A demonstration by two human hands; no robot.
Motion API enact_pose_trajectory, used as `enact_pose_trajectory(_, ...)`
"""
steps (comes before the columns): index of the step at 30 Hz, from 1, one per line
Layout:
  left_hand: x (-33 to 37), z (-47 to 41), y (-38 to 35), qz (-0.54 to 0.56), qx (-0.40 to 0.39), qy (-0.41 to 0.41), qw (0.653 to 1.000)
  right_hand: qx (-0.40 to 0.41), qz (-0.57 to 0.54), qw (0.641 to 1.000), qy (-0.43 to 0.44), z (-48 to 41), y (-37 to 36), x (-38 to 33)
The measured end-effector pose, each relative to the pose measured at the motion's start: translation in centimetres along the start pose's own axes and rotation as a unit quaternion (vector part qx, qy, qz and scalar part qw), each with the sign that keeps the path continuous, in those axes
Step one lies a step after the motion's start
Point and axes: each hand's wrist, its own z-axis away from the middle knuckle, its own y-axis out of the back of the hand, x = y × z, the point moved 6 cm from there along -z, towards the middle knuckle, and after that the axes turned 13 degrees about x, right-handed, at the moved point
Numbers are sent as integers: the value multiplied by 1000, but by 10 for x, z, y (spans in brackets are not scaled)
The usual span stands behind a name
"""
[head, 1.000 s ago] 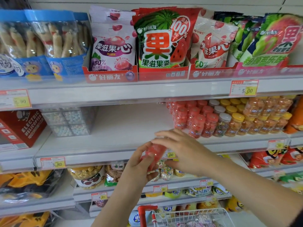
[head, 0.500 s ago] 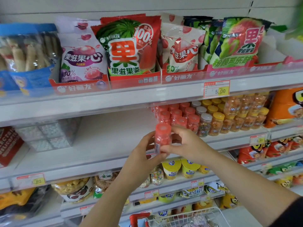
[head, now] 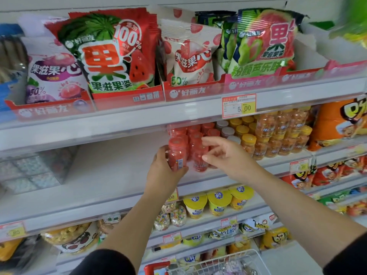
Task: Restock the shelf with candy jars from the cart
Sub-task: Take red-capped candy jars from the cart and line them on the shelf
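- The candy jar (head: 177,153) is a small, clear plastic bottle packed with red sweets and closed with a red screw lid. A narrow label strip with blue and white print runs down its lower side.
- It stands almost upright at the front left corner of the cluster of red jars (head: 198,139) on the middle shelf (head: 111,171), just beside the nearest of them.
- The left hand (head: 161,171) hides the jar's base, so I cannot tell whether it rests on the shelf board.
- The left hand grips the jar from the left, with its fingers (head: 161,152) curled round the body and the thumb tucked under the lower edge.
- The right hand (head: 230,158) hangs just to the right of the jar, in front of the red jars. Its fingers (head: 213,140) are loosely spread and hold nothing, and I cannot tell whether the tips touch a jar.
- To the right of the red jars stand white-lidded jars (head: 227,132), then yellow-lidded jars (head: 278,135) filled with orange sweets.
- The left stretch of the middle shelf is bare white board, with a clear box of pale sweets (head: 33,169) at its far left.
- Fruit-gummy bags (head: 111,54) in red cardboard trays fill the shelf above, whose rail carries a price tag (head: 239,105) reading 5.00.
- Yellow cups (head: 218,201) sit on the shelf below.
- The wire cart (head: 218,264), with its red handle, shows at the bottom edge.
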Motion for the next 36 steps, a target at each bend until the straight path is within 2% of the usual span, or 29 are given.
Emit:
enact_pose_trajectory(7,-12,-7,-28,-152,43,4,987,-7,5,1000,-7,6,24,28)
enact_pose_trajectory(12,-20,-7,-30,-177,20,30,984,-12,1,1000,-1,3,27,37)
enact_pose_trajectory(15,-28,-10,-26,-158,-28,46,986,-8,20,1000,19,-1,27,37)
enact_pose_trajectory(17,-34,-11,-25,-125,-82,59,987,29,107,990,88,-5,29,34)
enact_pose_trajectory(20,-38,-14,-23,-122,-137,69,981,39,286,932,219,-10,21,23)
enact_pose_trajectory(25,-25,-13,-26,-124,-82,76,986,-5,393,885,250,-10,-1,23)
enact_pose_trajectory(29,-20,-7,-32,-144,-40,60,987,-27,392,890,233,-11,-2,26)
enact_pose_trajectory(36,-19,-12,-28,-120,-56,56,990,-45,394,887,234,-10,-1,26)
